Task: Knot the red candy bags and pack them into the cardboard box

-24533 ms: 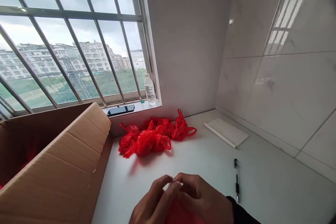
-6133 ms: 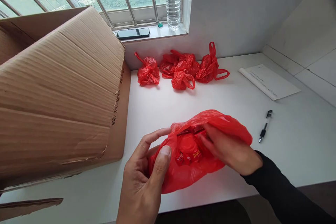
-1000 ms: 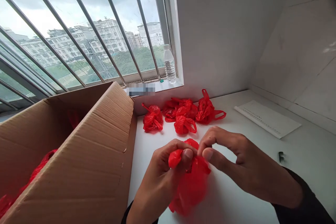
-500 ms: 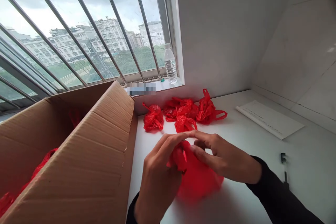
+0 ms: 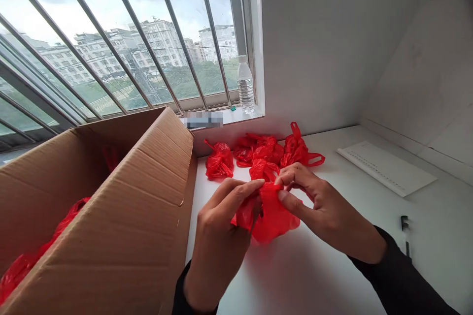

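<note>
Left hand (image 5: 222,226) grips, right hand (image 5: 325,206) pinches red bag (image 5: 278,219)

I count one left hand (image 5: 223,236), one right hand (image 5: 325,206), one red bag (image 5: 278,219) between them, at least four far red bags (image 5: 219,160), one cardboard box (image 5: 121,226) at left, one far bottle (image 5: 246,89), one notepad (image 5: 386,167) and one pen (image 5: 405,223) at right.

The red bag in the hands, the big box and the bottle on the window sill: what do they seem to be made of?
The held red bag looks like thin, faintly shiny plastic film: it folds softly and seems to let light through. The big box seems matt brown corrugated cardboard, judging by its parallel creases. The bottle is probably clear, glossy plastic, given its ribbed, see-through wall.
</note>
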`<state>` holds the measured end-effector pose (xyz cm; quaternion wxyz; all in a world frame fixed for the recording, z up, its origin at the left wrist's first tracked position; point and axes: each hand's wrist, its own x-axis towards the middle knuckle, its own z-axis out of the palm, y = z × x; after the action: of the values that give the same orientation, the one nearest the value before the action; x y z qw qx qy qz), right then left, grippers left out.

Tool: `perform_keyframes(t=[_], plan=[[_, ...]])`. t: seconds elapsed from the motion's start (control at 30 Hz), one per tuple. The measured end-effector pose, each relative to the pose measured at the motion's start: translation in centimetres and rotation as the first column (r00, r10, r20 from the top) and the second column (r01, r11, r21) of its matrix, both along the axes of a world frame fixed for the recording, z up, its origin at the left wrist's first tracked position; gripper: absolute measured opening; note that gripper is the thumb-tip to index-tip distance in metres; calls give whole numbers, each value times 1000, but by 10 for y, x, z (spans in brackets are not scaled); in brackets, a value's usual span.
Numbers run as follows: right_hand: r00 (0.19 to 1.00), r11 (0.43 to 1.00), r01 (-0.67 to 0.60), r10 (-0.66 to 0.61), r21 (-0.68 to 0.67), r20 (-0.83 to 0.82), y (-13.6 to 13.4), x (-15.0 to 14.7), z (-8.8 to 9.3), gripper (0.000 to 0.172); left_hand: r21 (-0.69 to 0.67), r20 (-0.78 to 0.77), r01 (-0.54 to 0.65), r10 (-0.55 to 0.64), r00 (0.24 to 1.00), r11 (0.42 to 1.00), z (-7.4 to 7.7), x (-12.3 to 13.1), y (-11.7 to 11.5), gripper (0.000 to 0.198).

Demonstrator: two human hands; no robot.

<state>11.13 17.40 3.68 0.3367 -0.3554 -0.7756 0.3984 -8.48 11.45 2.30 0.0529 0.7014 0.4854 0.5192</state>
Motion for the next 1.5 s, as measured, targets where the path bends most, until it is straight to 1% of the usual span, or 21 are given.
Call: perform_keyframes(t=[0.07,0.13,0.27,0.33,0.4,0.5,0.63,0.73,0.8,0.9,0.93,0.97,1.03,1.07,1.13,1.2,1.23,1.3,1.33,1.43,1.5], plan=[[999,1000,6,-6,-4,-46,2,0,-4,8,-5,11,-11,11,1000,1000,0,1,0,57],[997,997,-31,25,-76,-79,2,1,-5,11,0,20,-17,17,1000,1000,0,3,-1,54],[990,965,-119,98,-233,-100,1,0,-2,19,35,41,-12,11,999,999,2,5,0,49],[983,952,-162,135,-258,-122,1,-1,-1,23,40,42,14,-16,999,999,3,6,0,50],[976,952,-190,156,-242,-151,1,-3,-1,18,36,33,38,-40,999,999,3,5,-1,50],[970,967,-166,125,-192,-206,2,-2,0,8,15,1,32,-32,999,999,3,3,-1,52],[956,973,-137,81,-185,-281,2,1,3,11,35,-56,70,-68,996,997,0,-3,1,47],[955,978,-105,48,-182,-292,2,3,4,11,20,-128,83,-79,989,996,-1,-8,4,43],[957,981,-72,17,-182,-289,3,5,4,12,6,-159,51,-50,986,999,0,-13,4,40],[962,989,9,-49,-150,-268,10,9,2,13,-20,-150,-59,56,987,998,4,-20,3,23],[964,990,46,-79,-135,-255,13,11,1,13,-48,-122,-104,98,988,993,5,-22,2,17],[963,989,81,-108,-120,-245,17,13,0,14,-91,-76,-145,138,988,985,6,-25,2,16],[959,986,137,-157,-100,-236,24,16,-3,15,-220,69,-181,200,977,959,7,-30,1,30],[956,982,159,-178,-97,-232,29,18,-4,16,-284,158,-163,214,964,945,6,-32,1,36],[950,977,193,-209,-92,-233,37,22,-7,17,-357,363,-73,211,908,931,5,-35,3,42],[940,972,217,-234,-93,-249,45,26,-10,18,-351,564,23,192,803,936,3,-39,5,38],[934,970,224,-243,-98,-262,49,29,-12,18,-336,645,49,192,740,941,3,-41,6,35],[922,967,233,-255,-106,-291,56,33,-17,20,-318,749,61,211,628,946,2,-44,8,33],[917,966,237,-258,-106,-303,59,34,-18,20,-313,776,54,223,590,948,2,-45,9,33],[907,964,253,-267,-83,-325,61,33,-21,19,-270,820,-6,233,523,963,2,-46,11,32],[909,965,254,-261,-65,-324,57,30,-19,18,-217,831,-68,221,510,974,3,-42,11,31]])
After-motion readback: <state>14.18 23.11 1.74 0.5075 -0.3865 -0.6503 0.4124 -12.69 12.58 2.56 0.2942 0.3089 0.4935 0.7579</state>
